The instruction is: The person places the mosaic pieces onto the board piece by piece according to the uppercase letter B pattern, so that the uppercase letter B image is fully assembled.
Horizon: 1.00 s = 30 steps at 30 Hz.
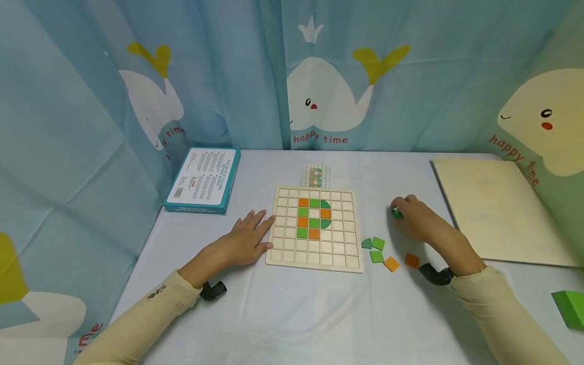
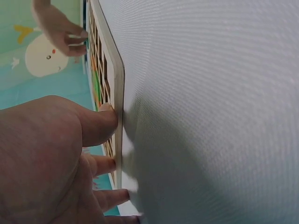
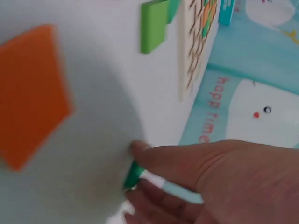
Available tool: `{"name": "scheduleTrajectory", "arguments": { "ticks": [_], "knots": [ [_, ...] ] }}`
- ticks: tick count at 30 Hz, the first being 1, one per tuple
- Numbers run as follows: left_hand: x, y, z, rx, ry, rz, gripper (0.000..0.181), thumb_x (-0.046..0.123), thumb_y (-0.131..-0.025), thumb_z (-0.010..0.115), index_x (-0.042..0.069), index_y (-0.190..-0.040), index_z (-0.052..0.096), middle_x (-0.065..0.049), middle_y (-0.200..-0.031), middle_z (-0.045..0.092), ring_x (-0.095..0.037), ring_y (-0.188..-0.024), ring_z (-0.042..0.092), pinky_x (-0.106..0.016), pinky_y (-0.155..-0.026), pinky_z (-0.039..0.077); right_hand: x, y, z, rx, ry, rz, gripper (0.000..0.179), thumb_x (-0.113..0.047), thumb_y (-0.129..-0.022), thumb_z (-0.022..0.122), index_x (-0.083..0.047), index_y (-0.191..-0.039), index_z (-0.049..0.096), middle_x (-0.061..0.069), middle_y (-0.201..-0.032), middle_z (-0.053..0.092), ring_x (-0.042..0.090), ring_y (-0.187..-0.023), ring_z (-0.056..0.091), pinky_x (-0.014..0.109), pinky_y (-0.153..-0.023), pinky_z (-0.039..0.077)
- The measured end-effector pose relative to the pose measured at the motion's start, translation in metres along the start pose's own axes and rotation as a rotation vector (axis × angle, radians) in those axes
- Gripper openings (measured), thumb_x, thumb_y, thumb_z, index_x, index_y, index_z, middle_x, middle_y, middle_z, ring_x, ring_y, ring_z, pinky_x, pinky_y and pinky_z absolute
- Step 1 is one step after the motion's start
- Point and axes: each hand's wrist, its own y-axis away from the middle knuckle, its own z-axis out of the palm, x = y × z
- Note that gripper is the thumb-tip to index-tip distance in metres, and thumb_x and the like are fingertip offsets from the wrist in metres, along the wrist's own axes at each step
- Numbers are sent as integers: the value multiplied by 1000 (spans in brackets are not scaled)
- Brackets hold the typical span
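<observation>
Pinching a dark green tile (image 1: 398,214) between thumb and fingers, the right hand (image 1: 417,218) is working well right of the wooden grid board (image 1: 339,248); fingers are covering part of the tile, so can't tell its full shape. Left hand (image 1: 246,241) is touching the board's left edge, fingers spread, not clasping anything. Board is lying flat mid-table, holding orange squares, light green squares and dark green quarter-circles in its upper-middle cells. Loose pieces are lying between board and right wrist: a green quarter-circle (image 1: 367,243), two light green squares (image 1: 376,257), two orange squares (image 1: 391,263). Printed pattern card (image 1: 315,175) is lying just behind the board, teal box (image 1: 202,180) back left, cream panel (image 1: 502,208) at right, green block (image 1: 570,309) at the right edge.
</observation>
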Motion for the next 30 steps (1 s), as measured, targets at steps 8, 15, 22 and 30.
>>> {"name": "scheduleTrajectory", "arguments": {
  "ticks": [8,15,22,30],
  "knots": [
    [1,0,-1,-12,-1,-10,72,44,-111,51,14,-170,23,-20,-176,15,-46,-162,8,-67,-126,18,11,0,10,3,-148,-6,31,-2,-100,68,12,-126,58,32,-115,61,45,-106,61,60,-92,52],
    [-1,-1,0,-13,-11,0,72,44,-111,50,14,-170,22,-20,-176,15,-47,-162,9,-67,-126,19,17,2,19,45,-177,-20,26,0,-102,65,12,-124,59,29,-113,60,42,-104,60,57,-90,54],
    [-2,-1,1,-6,-5,-4,72,43,-111,51,14,-170,23,-20,-176,15,-47,-162,9,-67,-126,18,18,2,24,75,-182,-8,26,-1,-103,64,12,-124,58,31,-115,58,44,-104,60,59,-91,53],
    [-4,-3,5,-8,-14,-5,73,46,-110,51,16,-170,22,-19,-176,14,-46,-162,9,-67,-126,18,-3,7,25,85,-167,17,28,-3,-104,62,12,-127,59,31,-121,57,46,-110,61,61,-96,52]
  ]
}}
